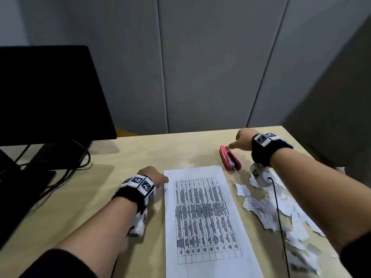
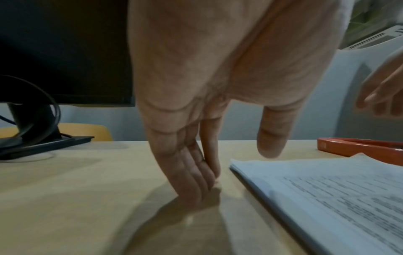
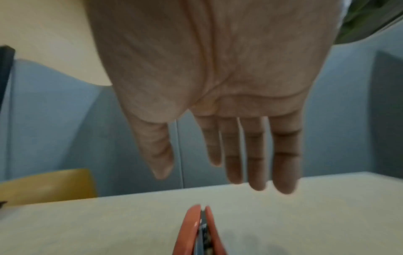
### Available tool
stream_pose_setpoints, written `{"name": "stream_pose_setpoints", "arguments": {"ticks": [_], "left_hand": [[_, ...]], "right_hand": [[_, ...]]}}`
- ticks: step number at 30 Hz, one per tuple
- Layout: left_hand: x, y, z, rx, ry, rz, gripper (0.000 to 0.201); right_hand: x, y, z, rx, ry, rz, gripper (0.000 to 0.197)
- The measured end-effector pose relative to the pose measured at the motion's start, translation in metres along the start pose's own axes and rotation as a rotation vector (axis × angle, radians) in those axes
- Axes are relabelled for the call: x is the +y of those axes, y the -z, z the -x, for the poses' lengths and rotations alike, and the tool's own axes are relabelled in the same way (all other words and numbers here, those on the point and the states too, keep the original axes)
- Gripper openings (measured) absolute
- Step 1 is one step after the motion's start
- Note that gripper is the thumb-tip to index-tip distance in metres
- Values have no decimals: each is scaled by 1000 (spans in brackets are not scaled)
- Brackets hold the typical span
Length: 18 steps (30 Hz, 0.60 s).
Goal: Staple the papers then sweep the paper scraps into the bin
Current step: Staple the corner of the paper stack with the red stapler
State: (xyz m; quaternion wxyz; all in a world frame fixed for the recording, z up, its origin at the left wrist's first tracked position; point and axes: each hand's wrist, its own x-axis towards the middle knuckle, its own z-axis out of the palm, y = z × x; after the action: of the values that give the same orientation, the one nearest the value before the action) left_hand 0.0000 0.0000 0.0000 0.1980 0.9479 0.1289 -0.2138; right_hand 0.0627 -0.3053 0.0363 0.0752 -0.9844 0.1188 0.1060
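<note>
A stack of printed papers (image 1: 202,215) lies lengthwise on the wooden desk (image 1: 140,153). My left hand (image 1: 155,178) rests fingertips-down on the desk beside the stack's far left corner, with straight fingers (image 2: 191,172) and the thumb hovering over the papers (image 2: 327,189). A red stapler (image 1: 229,159) lies on its side beyond the stack's far right corner. My right hand (image 1: 240,140) hovers just above the stapler (image 3: 201,229), fingers (image 3: 257,155) extended and holding nothing. Torn paper scraps (image 1: 281,213) are strewn along the right of the desk.
A black monitor (image 1: 46,93) on a stand with cables (image 1: 80,157) fills the desk's left back. Grey partition panels (image 1: 200,67) close off the far edge. A yellow chair back (image 3: 48,184) shows behind the desk. No bin is in view.
</note>
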Motion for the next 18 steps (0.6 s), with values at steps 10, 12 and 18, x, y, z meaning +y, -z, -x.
{"name": "stream_pose_setpoints", "arguments": {"ticks": [10, 12, 18], "left_hand": [[18, -31, 1, 102, -121, -124, 44], [19, -33, 4, 109, -131, -158, 40], [20, -26, 2, 14, -108, -86, 54]], "right_hand": [[-9, -69, 13, -33, -95, -62, 58], [-11, -72, 15, -12, -78, -79, 63], [-13, -74, 3, -33, -133, -96, 54]]}}
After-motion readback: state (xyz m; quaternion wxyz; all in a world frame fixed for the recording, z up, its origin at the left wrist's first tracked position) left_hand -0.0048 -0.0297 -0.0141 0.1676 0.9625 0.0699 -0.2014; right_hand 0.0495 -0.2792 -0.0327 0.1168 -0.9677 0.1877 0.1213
